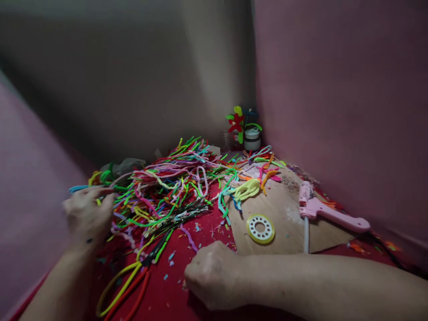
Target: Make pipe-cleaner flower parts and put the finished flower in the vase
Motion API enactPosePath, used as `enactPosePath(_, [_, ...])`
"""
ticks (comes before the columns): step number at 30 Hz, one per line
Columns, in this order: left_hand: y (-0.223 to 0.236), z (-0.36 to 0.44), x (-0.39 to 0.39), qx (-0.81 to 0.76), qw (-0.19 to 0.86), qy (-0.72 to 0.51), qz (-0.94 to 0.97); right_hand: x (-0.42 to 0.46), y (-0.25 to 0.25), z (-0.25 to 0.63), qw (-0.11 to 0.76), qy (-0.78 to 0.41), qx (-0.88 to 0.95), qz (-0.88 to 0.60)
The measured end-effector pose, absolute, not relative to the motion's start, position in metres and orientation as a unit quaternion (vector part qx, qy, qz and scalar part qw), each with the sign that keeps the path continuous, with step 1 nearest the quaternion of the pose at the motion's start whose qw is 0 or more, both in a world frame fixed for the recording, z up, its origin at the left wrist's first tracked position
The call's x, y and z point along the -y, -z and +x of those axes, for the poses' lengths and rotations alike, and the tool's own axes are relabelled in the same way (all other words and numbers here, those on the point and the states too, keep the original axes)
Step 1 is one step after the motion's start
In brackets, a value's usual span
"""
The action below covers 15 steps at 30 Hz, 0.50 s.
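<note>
A big tangled heap of coloured pipe cleaners (pixel 167 187) lies on a red cloth (pixel 177 285). My left hand (pixel 88 214) rests at the heap's left edge, fingers curled among the strands and pinching some of them. My right hand (pixel 210 276) sits in a loose fist on the red cloth near the front, knuckles up; whether it holds anything is hidden. Pliers with yellow and red handles (pixel 133 276) lie between my two hands, tips under the heap.
A brown board (pixel 287 223) carries a yellow ring with holes (pixel 261 228) and a pink glue gun (pixel 321 211). A small pipe-cleaner flower in a white pot (pixel 245 129) stands in the far corner. Pink walls close in on both sides.
</note>
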<state>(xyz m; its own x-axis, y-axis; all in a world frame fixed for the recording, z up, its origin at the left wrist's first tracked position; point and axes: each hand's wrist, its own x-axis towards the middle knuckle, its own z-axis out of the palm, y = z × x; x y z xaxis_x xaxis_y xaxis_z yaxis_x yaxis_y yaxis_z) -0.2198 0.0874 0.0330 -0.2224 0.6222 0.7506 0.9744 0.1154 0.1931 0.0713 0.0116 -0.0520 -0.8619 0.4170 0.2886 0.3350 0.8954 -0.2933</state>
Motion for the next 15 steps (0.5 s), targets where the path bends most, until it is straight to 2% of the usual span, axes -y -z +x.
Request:
enactPosePath(7, [-0.037, -0.156, -0.133, 0.68, 0.24, 0.254, -0.645, -0.016, 0.054, 0.072, 0.254, -0.202, 0.912, -0.25])
enactPosePath(15, [-0.021, -0.157, -0.164, 0.74, 0.19, 0.105, -0.637, -0.017, 0.052, 0.075, 0.272, -0.212, 0.909, -0.234])
